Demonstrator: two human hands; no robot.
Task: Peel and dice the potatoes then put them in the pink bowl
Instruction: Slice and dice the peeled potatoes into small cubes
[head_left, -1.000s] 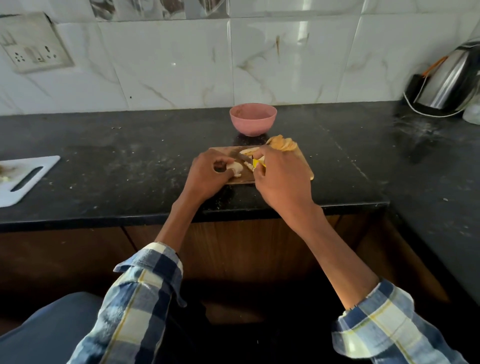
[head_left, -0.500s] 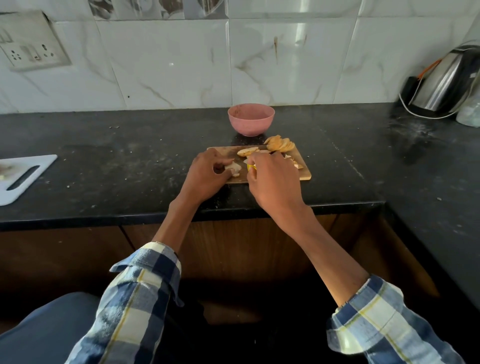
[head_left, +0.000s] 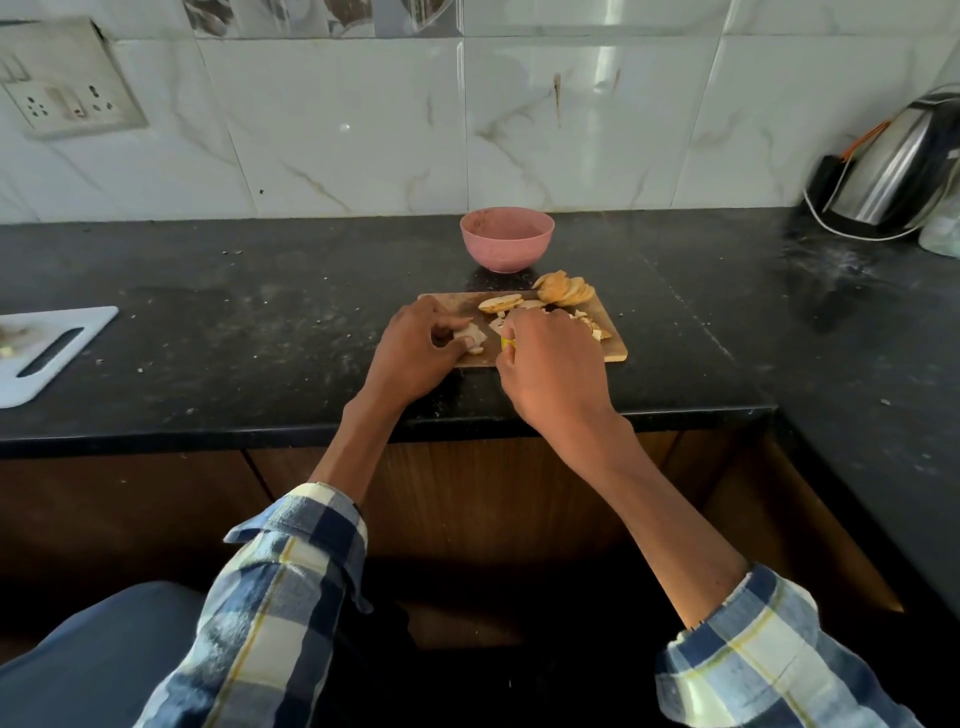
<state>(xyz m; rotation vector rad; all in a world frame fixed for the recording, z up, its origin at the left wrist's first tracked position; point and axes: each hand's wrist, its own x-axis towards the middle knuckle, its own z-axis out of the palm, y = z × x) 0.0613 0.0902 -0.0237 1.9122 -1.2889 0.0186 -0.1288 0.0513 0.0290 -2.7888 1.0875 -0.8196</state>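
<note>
A person sat at a black kitchen counter, seen from above through a camera worn on the head. Both forearms reached forward from rolled-up blue and white checked sleeves.

A small wooden cutting board lay near the front edge of the counter. The left hand rested on the board's left end, its fingers and thumb curled around a pale piece of potato, pinning it against the board. The right hand was just beside it, fingers closed around a knife handle, of which only a sliver of yellow showed at the thumb. The blade could not be clearly made out between the two hands.

On the far right corner of the board sat a fanned stack of potato slices, golden in the light. One more slice lay flat just left of the stack. Small cut pieces were scattered on the board to the right of the right hand.

A pink bowl stood on the counter just behind the board, apart from it; nothing could be made out inside it.

A white cutting board lay at the counter's far left. A steel kettle stood in the back right corner against a marbled tile wall, and a socket plate was fixed to the wall at upper left.
</note>
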